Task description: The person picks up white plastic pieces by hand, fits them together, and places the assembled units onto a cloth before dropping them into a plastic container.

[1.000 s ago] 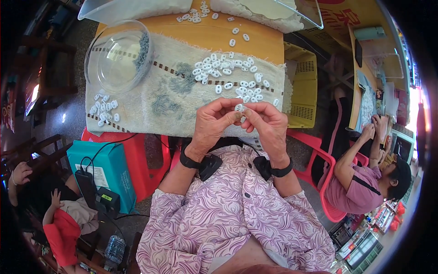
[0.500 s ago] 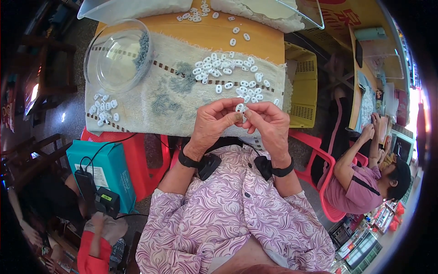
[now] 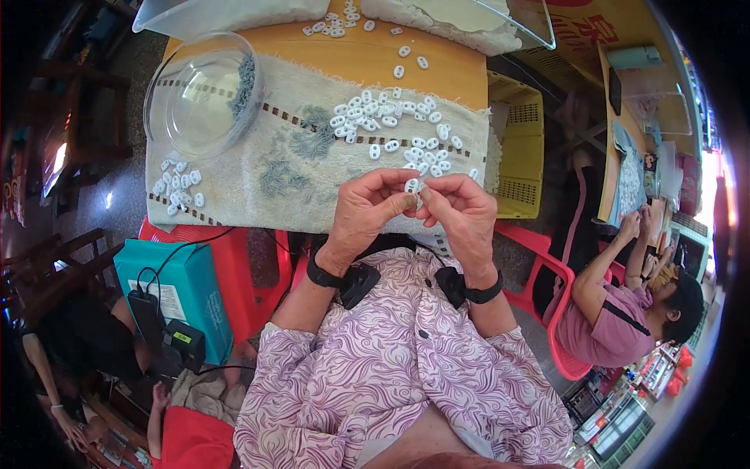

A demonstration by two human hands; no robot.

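Between my two hands, over the near edge of the cloth, is a small white oval plastic piece with two holes (image 3: 412,185). My left hand (image 3: 366,211) pinches its left side with thumb and forefinger. From the right, the fingertips of my right hand (image 3: 461,213) close at the piece's edge; anything small between them is hidden. Just beyond my fingers lies a loose heap of the same white pieces (image 3: 367,113). A smaller group of white pieces (image 3: 178,187) rests at the cloth's left. Small grey bits lie in piles (image 3: 283,178) on the cloth.
A clear round tub (image 3: 156,117) holding grey bits stands at the table's far left. The pale cloth (image 3: 234,191) covers the near table. Right of it is a yellow crate (image 3: 516,184). A co-worker in pink (image 3: 617,320) sits at right; a teal box (image 3: 207,293) stands at left.
My hands and the white piece have barely moved. At the lower left, a person in red has shifted position, and another person's arm has moved.
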